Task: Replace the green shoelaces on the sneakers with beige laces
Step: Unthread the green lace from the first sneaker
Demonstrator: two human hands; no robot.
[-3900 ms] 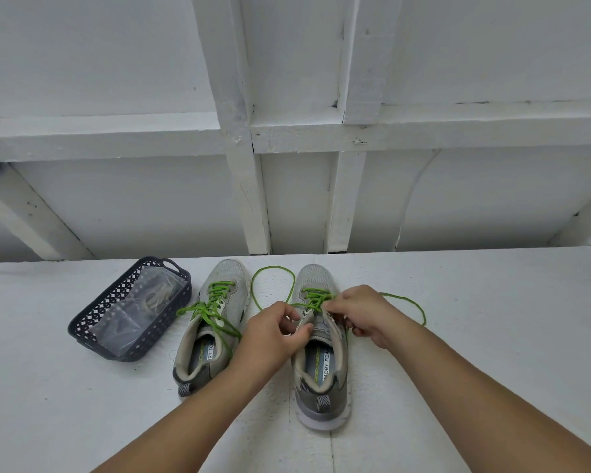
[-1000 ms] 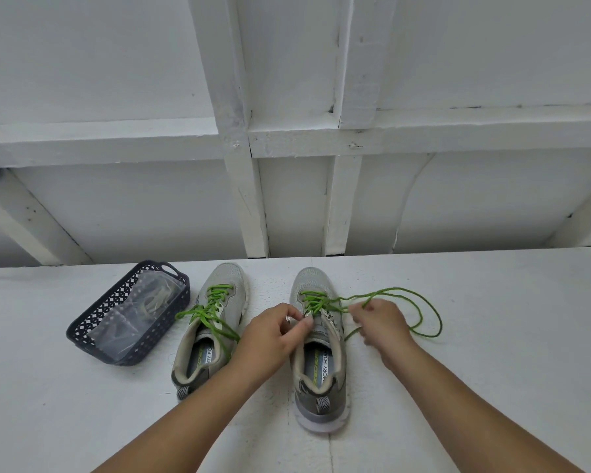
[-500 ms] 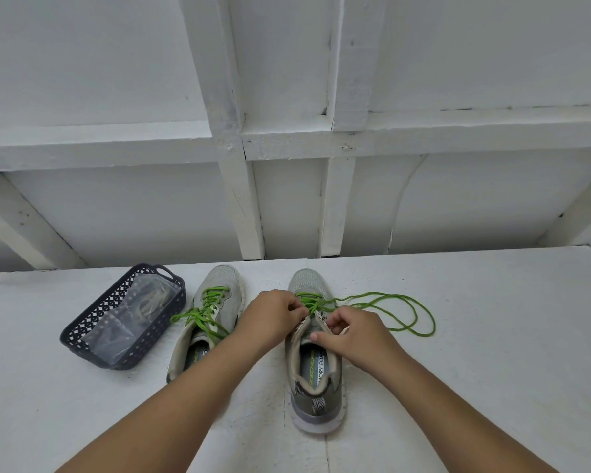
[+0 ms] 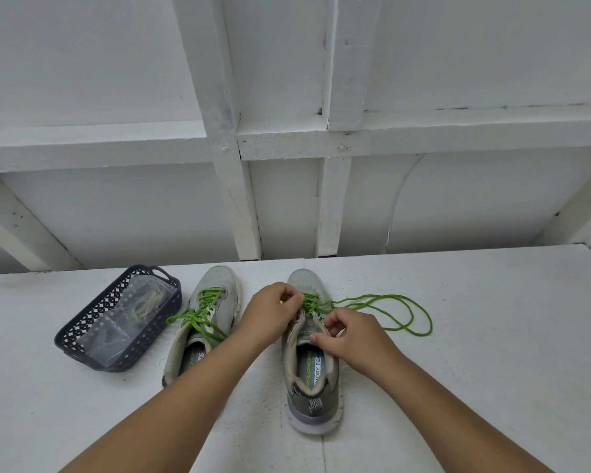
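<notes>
Two grey sneakers stand side by side on the white table, toes pointing away. The left sneaker [image 4: 205, 322] is fully laced with a green lace [image 4: 202, 314]. The right sneaker [image 4: 313, 367] has its green lace [image 4: 389, 310] partly pulled out, with the loose ends looping on the table to its right. My left hand [image 4: 270, 314] pinches the green lace at the eyelets near the toe. My right hand [image 4: 350, 336] has its fingers curled on the shoe's right eyelet edge just behind. The beige laces [image 4: 147, 302] lie in a clear bag inside the basket.
A dark perforated plastic basket [image 4: 82, 322] sits at the left of the table beside the left sneaker. A white wall with wooden beams rises behind the table's far edge. Bare white tabletop [image 4: 492, 336] stretches to the right.
Over the frames the lace's left end came out and both loose ends now lie to the right. My right hand moved back from the loose lace to the eyelets; the left stays near the toe.
</notes>
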